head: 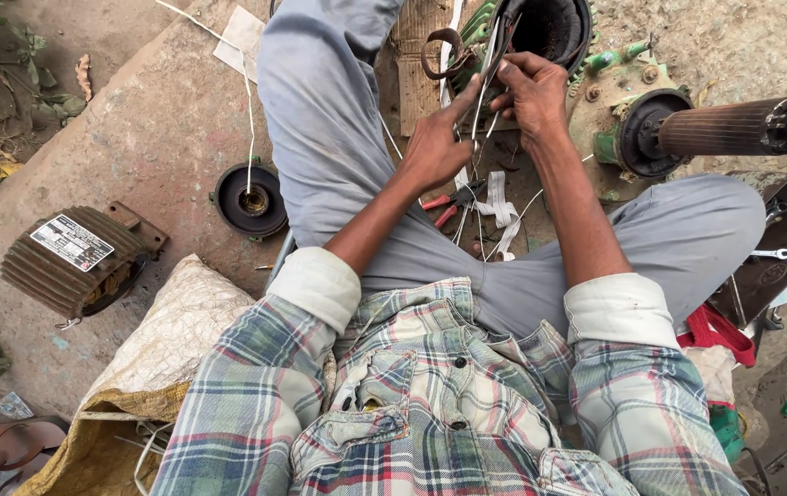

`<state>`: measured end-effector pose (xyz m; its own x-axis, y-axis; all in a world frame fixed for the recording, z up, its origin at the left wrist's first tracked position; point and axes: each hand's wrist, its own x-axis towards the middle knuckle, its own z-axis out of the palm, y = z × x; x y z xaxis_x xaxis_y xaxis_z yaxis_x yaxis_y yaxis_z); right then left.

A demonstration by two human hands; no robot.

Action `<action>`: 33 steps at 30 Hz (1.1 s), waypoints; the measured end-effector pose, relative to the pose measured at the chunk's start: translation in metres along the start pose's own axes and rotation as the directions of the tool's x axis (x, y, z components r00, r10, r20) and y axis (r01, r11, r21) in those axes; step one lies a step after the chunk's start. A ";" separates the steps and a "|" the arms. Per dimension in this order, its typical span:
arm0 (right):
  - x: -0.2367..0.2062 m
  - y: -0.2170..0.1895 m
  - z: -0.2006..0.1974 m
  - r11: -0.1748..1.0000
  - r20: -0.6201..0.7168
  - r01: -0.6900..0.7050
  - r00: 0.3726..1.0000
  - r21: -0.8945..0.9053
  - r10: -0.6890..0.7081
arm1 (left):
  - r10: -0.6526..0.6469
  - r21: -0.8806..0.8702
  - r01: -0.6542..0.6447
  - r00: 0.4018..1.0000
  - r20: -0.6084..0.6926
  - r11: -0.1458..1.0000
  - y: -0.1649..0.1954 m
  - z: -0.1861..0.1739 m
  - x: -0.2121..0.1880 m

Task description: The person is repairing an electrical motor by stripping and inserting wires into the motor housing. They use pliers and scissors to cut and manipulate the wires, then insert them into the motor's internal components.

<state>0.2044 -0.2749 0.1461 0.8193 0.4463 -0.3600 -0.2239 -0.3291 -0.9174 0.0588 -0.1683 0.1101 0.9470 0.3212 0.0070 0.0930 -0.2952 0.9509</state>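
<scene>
Thin pale wire strands (478, 119) run between both hands, right up at the far end of the reach. Both forearms stretch forward out of rolled plaid sleeves, over grey trousers, and meet in front of the person. Left hand (436, 145) is knuckles-up, forefinger pushed out straight toward the other hand, thumb tucked under, pinching the strands where they drop down. Right hand (534, 96) sits a little farther out and just beside it, fingers curled in, nipping the same strands near their upper end; the two hands nearly touch at the fingertips. Those strands climb from the hands into the dark round mouth of a motor housing (551, 29), which lies just beyond the right hand's knuckles. Below the left hand, nearer the body, red-handled pliers (449, 202) lie on the ground with strips of white tape (501, 204) just beside them. Out past the right hand's wrist a ribbed rotor on its shaft (733, 127) juts sideways from a green end cover (630, 129). Well off beyond the left arm sit a finned brown motor casing (76, 262) and a black round cap (249, 199), both on the concrete floor (145, 129).
</scene>
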 end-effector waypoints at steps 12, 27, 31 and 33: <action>-0.002 -0.003 0.002 0.999 0.014 0.027 1.000 -0.043 -0.027 | -0.418 0.083 0.412 0.903 0.097 0.908 0.027 -0.005 -0.007; 0.001 -0.030 -0.033 0.964 0.130 0.203 0.975 -0.170 -0.182 | -0.554 -0.490 0.636 0.768 0.322 0.596 0.017 -0.014 -0.048; -0.014 -0.049 -0.081 0.809 0.047 0.228 0.969 -0.542 -0.242 | -0.537 -0.375 0.624 0.781 0.318 0.685 0.042 -0.023 -0.046; -0.024 -0.044 -0.083 0.602 0.116 0.271 0.952 -0.751 -0.284 | -0.534 -0.362 0.630 0.775 0.337 0.687 0.045 -0.024 -0.047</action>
<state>0.2383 -0.3398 0.2096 0.7823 0.6145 -0.1015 0.4838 -0.7021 -0.5225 0.0111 -0.1753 0.1599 0.7882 0.1036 -0.6067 0.5494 0.3257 0.7694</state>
